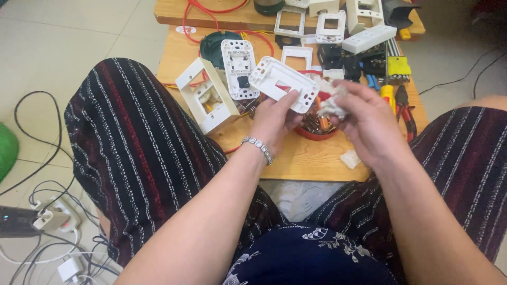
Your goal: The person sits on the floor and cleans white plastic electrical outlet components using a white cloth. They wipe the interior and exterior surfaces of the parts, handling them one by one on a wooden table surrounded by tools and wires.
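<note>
Left hand (274, 119): fingers closed on the lower edge of a white switch plate (283, 84), holding it tilted above the desk (296, 158), window cutout facing up. Steel bracelet (257, 148) on that wrist.

Right hand (364, 124): fingers curled tight around a small white part (331, 105), pinched at the tips. Can't tell exactly what the part is, it's mostly covered. It sits just beside the plate's right end, nearly touching.

Under both hands: a red bowl (316, 132) with small metal bits inside, resting on the desk.

Left of the plate: a white wall box (207, 95) lying tilted, open side up, and a white switch frame (239, 68) with a dark centre, next to it. Green round thing (213, 46) behind those, red wire (211, 10) looping across the back.

Right side of the desk: red-handled pliers (406, 113), yellow-handled screwdriver (388, 94), more white frames (331, 25) and a white bar (368, 39) further back. One small white piece (350, 158) lies loose near the desk's front edge.

Floor to my left: a power strip (50, 217) with tangled cables.
</note>
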